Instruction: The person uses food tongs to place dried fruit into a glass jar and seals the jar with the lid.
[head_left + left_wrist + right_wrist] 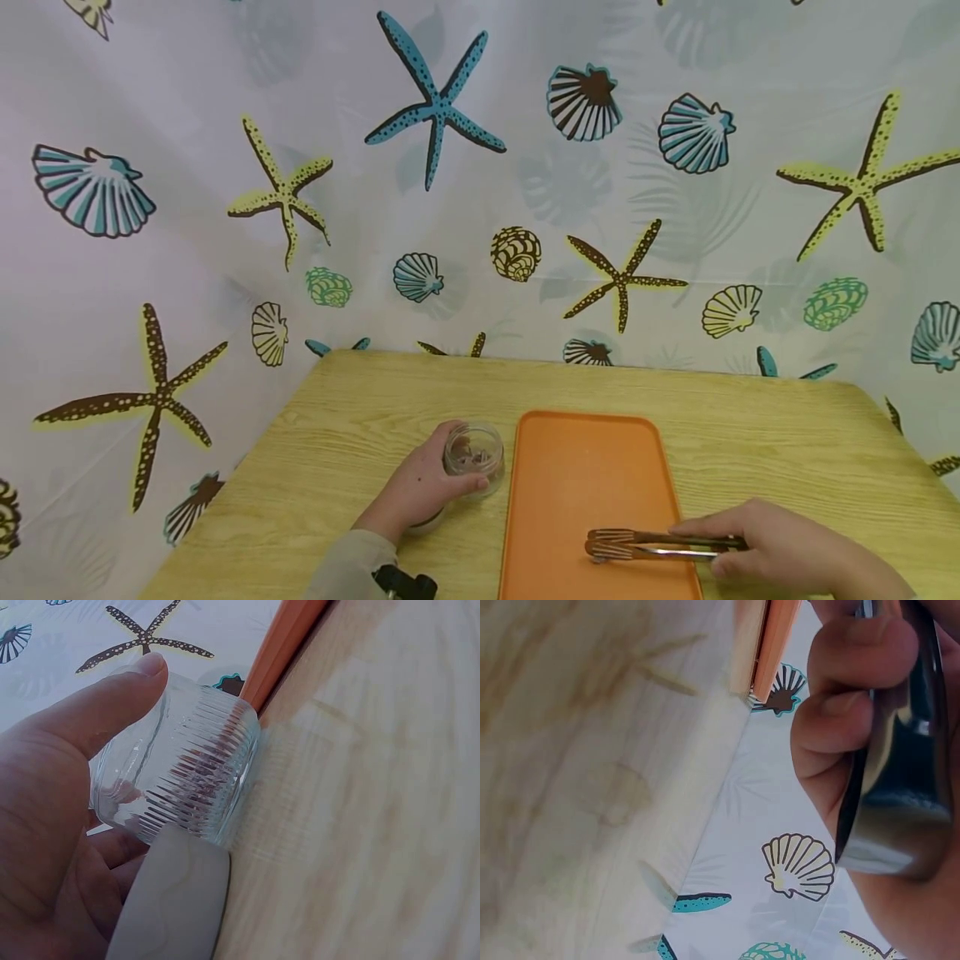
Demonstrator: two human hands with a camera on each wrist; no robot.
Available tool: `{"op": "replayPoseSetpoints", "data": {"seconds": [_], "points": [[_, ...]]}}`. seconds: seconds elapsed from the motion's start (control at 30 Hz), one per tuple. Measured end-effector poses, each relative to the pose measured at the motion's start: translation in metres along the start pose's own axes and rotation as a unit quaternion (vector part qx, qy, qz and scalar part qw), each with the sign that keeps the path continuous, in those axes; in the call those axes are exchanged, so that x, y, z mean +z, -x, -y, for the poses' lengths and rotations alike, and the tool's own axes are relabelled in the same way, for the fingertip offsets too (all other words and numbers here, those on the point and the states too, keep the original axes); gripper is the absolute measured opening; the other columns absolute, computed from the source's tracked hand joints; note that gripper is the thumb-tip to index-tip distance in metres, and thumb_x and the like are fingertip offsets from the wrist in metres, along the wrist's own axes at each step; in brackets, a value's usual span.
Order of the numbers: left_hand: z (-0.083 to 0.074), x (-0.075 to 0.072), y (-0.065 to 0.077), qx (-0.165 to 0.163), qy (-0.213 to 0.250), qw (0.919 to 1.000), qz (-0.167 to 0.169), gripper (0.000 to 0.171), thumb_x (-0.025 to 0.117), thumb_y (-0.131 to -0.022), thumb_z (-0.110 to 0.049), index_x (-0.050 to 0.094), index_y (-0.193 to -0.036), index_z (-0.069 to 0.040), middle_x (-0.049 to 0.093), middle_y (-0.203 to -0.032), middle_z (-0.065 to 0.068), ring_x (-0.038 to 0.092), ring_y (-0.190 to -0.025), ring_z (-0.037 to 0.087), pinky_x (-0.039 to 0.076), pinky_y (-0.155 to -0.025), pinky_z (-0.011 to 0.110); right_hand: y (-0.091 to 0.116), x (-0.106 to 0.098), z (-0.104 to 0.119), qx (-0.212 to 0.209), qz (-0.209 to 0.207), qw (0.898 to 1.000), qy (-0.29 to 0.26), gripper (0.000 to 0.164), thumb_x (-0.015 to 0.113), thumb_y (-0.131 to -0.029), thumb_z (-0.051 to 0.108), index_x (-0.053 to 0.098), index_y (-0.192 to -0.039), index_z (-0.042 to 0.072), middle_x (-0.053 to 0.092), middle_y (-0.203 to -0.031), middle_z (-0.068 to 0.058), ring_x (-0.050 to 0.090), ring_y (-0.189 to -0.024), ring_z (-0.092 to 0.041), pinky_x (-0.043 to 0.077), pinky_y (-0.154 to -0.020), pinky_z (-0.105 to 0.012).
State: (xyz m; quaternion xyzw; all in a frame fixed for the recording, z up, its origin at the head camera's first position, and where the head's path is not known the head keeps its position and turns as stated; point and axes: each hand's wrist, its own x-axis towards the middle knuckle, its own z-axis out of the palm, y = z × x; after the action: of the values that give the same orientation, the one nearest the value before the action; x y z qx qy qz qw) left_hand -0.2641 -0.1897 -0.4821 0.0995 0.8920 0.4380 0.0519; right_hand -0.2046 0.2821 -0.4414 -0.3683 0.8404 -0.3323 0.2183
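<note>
My left hand [420, 483] grips a clear ribbed glass jar [474, 458] standing on the table just left of the orange tray [585, 475]. Thumb and fingers wrap its sides, and small brownish pieces [474, 457] lie inside. Under the left wrist, a pale round-edged object [176, 900] sits beside the jar, mostly hidden by the hand in the head view. Metal tongs [660, 546] are held in my right hand [787, 546] at the tray's right edge. Their slotted tips point left over the tray, close together. In the right wrist view, fingers curl round the tongs' handle [900, 810].
The tray lies lengthwise on a wood-grain table [765, 442], its raised rim [588, 414] running between the two hands. A white curtain [480, 175] printed with shells and starfish hangs behind the table and along its sides.
</note>
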Motion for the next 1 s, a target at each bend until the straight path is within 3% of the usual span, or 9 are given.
{"op": "replayPoseSetpoints", "data": {"seconds": [0.13,0.27,0.37,0.57,0.83,1.0], "points": [[0.0005,0.0005,-0.0005,0.0,0.001,1.0,-0.001,0.097,0.083,-0.079,-0.054,0.035,-0.156,-0.02,0.054,-0.146,0.004,0.051,-0.132,0.028,0.041,-0.105,0.056,0.0014,-0.0006,-0.0012,-0.003,0.003,1.0,-0.005,0.045,0.065,-0.1,0.028,0.06,-0.144,0.023,0.067,-0.128,0.002,0.055,-0.078,0.0,0.045,-0.061,-0.025],[0.0006,0.0005,-0.0004,-0.002,0.007,1.0,0.002,0.097,0.083,-0.08,-0.054,0.035,-0.156,-0.021,0.053,-0.147,0.004,0.051,-0.132,0.028,0.041,-0.105,0.055,0.0017,-0.0004,-0.0018,0.0,0.014,1.0,-0.026,0.045,0.064,-0.101,0.028,0.059,-0.145,0.022,0.065,-0.134,-0.004,0.061,-0.101,-0.003,0.048,-0.07,-0.024],[0.0006,0.0,-0.0002,-0.002,0.008,1.0,0.005,0.096,0.083,-0.08,-0.055,0.035,-0.156,-0.021,0.053,-0.147,0.005,0.051,-0.132,0.029,0.041,-0.105,0.056,0.0016,0.0006,-0.0028,0.004,0.02,0.999,-0.04,0.044,0.063,-0.102,0.026,0.058,-0.146,0.022,0.062,-0.137,-0.006,0.06,-0.106,-0.004,0.048,-0.072,-0.024],[0.0007,-0.0008,0.0001,0.004,0.005,1.0,0.005,0.097,0.083,-0.08,-0.055,0.035,-0.156,-0.019,0.053,-0.147,0.006,0.051,-0.132,0.029,0.041,-0.106,0.056,0.0015,0.002,-0.0044,0.002,0.006,0.999,-0.04,0.043,0.062,-0.102,0.023,0.059,-0.145,0.022,0.066,-0.126,0.002,0.056,-0.079,-0.004,0.044,-0.06,-0.027],[0.0003,-0.0007,0.0009,0.002,0.008,1.0,0.005,0.098,0.083,-0.08,-0.055,0.035,-0.157,-0.019,0.053,-0.147,0.004,0.05,-0.133,0.028,0.04,-0.106,0.056,-0.002,0.0021,0.0035,0.063,-0.037,0.997,0.036,0.044,0.066,-0.098,0.036,0.061,-0.142,0.033,0.068,-0.113,0.011,0.053,-0.078,-0.003,0.041,-0.062,-0.028],[-0.0008,-0.0013,0.0011,0.0,0.006,1.0,0.004,0.096,0.083,-0.08,-0.055,0.035,-0.156,-0.021,0.052,-0.148,0.004,0.051,-0.133,0.029,0.041,-0.106,0.056,-0.0044,0.0022,0.0031,0.043,-0.066,0.993,0.086,0.044,0.064,-0.098,0.04,0.062,-0.141,0.033,0.069,-0.12,0.009,0.057,-0.09,-0.001,0.046,-0.068,-0.026]]}}
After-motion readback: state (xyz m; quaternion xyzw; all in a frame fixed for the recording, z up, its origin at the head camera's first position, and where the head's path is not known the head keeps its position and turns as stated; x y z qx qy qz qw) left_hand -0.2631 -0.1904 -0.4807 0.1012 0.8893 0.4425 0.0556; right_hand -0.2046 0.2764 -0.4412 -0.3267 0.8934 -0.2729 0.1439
